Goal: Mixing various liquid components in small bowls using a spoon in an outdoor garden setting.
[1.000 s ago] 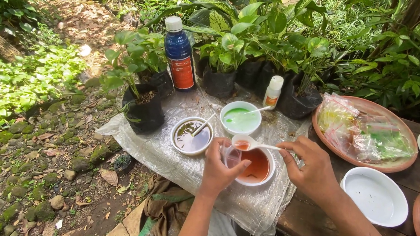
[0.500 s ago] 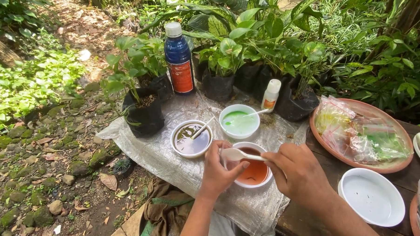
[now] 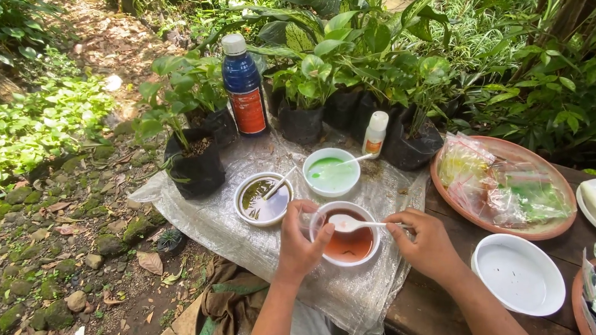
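Pinching the thin handle of a white plastic spoon (image 3: 352, 223), the right hand (image 3: 427, 245) has thumb and forefinger closed together on the handle's outer end, the other fingers curled beneath. The spoon lies nearly level, its bowl held over the orange-brown liquid in a white bowl (image 3: 348, 235), towards the bowl's left rim. The left hand (image 3: 298, 243) steadies that rim from the left: its thumb sits at the edge and its fingers wrap round the outside wall, closed on the bowl, beside a small clear container whose shape I cannot make out. The spoon is glossy white and its scoop looks wet. The liquid is rusty orange, darker at the centre.

This bowl stands on a sheet of clear plastic (image 3: 230, 231) draped over the near left corner of a wooden table (image 3: 438, 304). Just beyond it are a bowl of murky olive liquid (image 3: 262, 199) and a bowl of pale green liquid (image 3: 331, 172), each with a white spoon leaning in it. Towards the far edge stand a dark blue bottle with an orange label (image 3: 243, 86), a small white bottle (image 3: 376, 132) and potted plants in black bags (image 3: 196, 157). To the right are an empty white dish (image 3: 519, 274) and a terracotta plate (image 3: 502, 188) holding clear packets.
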